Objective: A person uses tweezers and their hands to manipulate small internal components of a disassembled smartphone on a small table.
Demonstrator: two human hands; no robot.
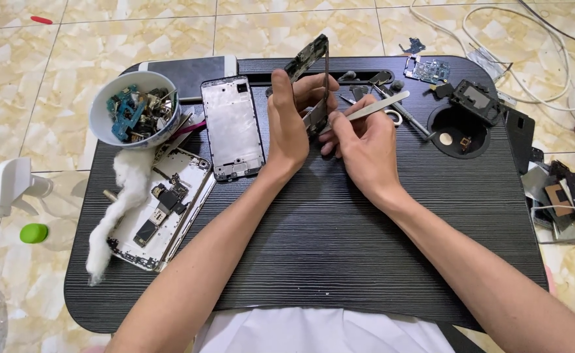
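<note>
Left hand (289,121) grips phone frame (315,72) upright, upper centre; right hand (365,140) pinches tweezers (369,109), tips touching frame's lower edge, just right.

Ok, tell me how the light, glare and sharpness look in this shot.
Head view: soft, even light, with faint shadows under the arms on the black lap table. Mild glare on the glossy floor tiles. The left hand, right hand and tweezers are sharp, without motion blur. Straight lines bow slightly toward the edges.

Left hand (289,121) and right hand (361,140) raised together, fingers gripping.
</note>
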